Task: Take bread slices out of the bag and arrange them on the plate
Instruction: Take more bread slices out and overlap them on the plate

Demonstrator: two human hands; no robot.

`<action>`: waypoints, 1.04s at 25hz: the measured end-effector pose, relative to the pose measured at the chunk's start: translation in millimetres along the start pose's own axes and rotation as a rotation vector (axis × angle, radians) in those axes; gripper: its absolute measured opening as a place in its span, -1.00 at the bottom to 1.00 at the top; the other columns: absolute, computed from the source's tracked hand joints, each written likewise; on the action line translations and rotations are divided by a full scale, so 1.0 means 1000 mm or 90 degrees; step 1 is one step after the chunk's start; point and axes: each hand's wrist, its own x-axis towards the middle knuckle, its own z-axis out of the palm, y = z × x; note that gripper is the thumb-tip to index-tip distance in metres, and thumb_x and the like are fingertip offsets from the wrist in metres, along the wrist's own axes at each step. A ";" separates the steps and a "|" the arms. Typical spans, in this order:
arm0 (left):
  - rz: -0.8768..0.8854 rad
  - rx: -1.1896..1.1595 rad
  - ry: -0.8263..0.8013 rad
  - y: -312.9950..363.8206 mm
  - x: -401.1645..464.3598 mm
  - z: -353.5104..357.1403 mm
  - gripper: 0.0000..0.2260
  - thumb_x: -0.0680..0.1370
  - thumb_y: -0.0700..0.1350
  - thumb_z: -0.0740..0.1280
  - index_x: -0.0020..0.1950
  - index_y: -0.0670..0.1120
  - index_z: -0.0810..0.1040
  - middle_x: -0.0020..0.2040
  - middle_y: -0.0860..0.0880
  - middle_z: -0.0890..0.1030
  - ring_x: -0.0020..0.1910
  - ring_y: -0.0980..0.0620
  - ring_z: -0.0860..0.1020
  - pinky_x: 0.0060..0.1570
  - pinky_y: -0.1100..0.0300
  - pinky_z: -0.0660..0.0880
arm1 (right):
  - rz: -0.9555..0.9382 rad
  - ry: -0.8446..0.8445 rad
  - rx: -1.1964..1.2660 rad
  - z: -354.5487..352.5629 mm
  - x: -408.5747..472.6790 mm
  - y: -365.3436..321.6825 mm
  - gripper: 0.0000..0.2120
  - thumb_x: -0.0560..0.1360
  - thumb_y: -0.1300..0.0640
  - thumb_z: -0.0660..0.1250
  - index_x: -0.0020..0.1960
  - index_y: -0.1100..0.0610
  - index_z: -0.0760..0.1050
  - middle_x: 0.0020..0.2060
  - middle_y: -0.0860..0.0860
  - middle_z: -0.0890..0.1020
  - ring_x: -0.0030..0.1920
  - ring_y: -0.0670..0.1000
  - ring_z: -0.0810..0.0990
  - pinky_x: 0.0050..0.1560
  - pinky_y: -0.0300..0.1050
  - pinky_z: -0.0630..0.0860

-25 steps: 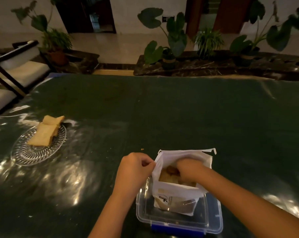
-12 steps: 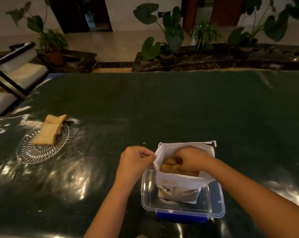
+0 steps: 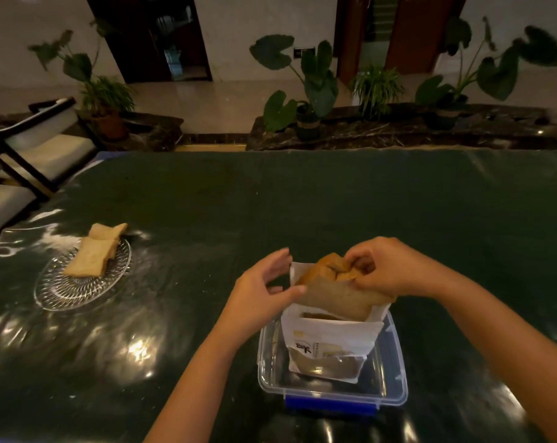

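Right hand [image 3: 387, 266] pinched shut on tan square bread slice [image 3: 331, 292], half out of white paper bag [image 3: 331, 340]. Left hand [image 3: 261, 292] open beside it. Clear ribbed glass plate [image 3: 79, 289] well left, nearer left hand.

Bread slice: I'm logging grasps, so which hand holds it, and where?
The right hand pinches the bread slice at its top right corner. The left hand is open, its thumb touching the slice's left edge.
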 end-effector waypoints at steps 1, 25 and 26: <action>0.043 0.031 -0.030 0.007 0.001 0.001 -0.29 0.33 0.00 0.49 0.38 0.25 0.23 0.27 0.32 0.39 0.21 0.41 0.37 0.07 0.48 0.36 | -0.011 0.008 0.015 -0.008 -0.004 -0.004 -0.80 0.36 0.12 0.41 -0.12 -0.17 0.55 -0.13 -0.18 0.64 -0.10 -0.20 0.60 -0.12 -0.23 0.60; 0.057 -0.421 0.119 0.058 -0.014 -0.013 -0.65 0.27 0.00 0.48 0.04 0.03 0.59 -0.04 0.01 0.71 -0.04 -0.02 0.66 -0.26 0.16 0.60 | -0.067 0.326 0.639 0.018 -0.012 -0.044 -0.70 0.30 0.08 0.48 -0.02 -0.15 0.52 -0.12 -0.10 0.69 -0.10 -0.08 0.67 -0.22 -0.18 0.61; 0.047 -0.449 0.112 0.052 -0.022 -0.022 -0.63 0.30 0.02 0.45 0.08 0.02 0.58 -0.01 -0.01 0.70 -0.02 -0.02 0.65 -0.24 0.13 0.61 | -0.073 0.331 0.653 0.024 -0.010 -0.054 -0.71 0.31 0.10 0.47 -0.04 -0.15 0.52 -0.14 -0.10 0.69 -0.11 -0.09 0.67 -0.25 -0.19 0.61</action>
